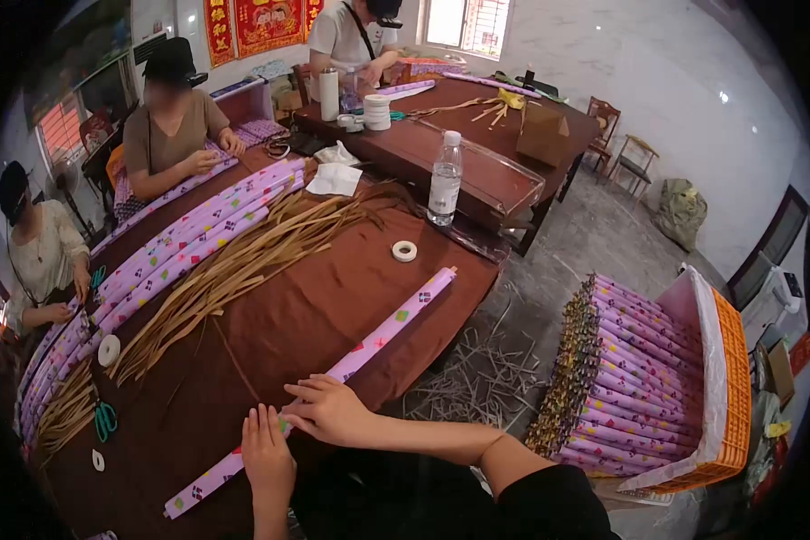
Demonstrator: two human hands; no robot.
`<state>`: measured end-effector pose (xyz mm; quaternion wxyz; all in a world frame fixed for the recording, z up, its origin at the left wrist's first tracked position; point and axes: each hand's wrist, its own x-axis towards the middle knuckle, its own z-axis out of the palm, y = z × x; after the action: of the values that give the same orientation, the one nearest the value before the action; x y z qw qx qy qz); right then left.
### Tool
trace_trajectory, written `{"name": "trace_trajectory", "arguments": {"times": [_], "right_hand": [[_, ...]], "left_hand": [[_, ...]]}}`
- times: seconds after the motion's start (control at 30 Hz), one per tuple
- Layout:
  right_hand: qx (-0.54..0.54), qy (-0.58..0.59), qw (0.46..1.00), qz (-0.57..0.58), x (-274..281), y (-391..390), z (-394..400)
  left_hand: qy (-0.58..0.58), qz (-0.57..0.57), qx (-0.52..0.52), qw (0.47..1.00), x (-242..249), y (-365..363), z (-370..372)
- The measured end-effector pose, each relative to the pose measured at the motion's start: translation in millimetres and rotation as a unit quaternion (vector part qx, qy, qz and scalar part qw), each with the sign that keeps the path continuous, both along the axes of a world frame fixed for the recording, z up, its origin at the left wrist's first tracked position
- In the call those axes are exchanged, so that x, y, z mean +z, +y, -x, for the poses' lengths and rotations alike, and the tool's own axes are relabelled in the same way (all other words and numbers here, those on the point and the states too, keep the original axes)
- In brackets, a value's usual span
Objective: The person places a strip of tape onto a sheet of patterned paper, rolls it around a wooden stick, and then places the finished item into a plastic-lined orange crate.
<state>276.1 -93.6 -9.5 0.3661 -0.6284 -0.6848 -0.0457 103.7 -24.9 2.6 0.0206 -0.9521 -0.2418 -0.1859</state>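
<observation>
One patterned tube (387,333): lying by the near edge of the bench (360,270), under flattened left hand (268,454) and spread-fingered right hand (333,412); possibly rolling off, if being pressed unevenly.

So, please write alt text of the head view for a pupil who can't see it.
A person's left hand and right hand rest on a patterned purple roll on a brown-covered table. Beyond lie brown strips and more rolls, with three people; an orange crate of similar rolls is at right.
</observation>
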Motion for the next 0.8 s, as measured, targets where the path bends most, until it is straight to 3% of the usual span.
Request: {"name": "trace_trajectory", "arguments": {"times": [0.03, 0.17, 0.8], "right_hand": [[-0.027, 0.071, 0.997, 0.022, 7.1, 1.4, 0.2], [-0.124, -0.052, 0.989, 0.061, 5.4, 8.6, 1.8], [-0.133, -0.100, 0.983, 0.072, 5.5, 2.6, 3.5]], "left_hand": [[0.016, -0.013, 0.006, 1.000, 0.1, -1.5, -0.2], [0.006, -0.043, 0.008, 0.999, -7.4, -0.8, -0.6], [-0.040, 0.038, -0.012, 0.998, -1.3, 0.4, 2.7]]}}
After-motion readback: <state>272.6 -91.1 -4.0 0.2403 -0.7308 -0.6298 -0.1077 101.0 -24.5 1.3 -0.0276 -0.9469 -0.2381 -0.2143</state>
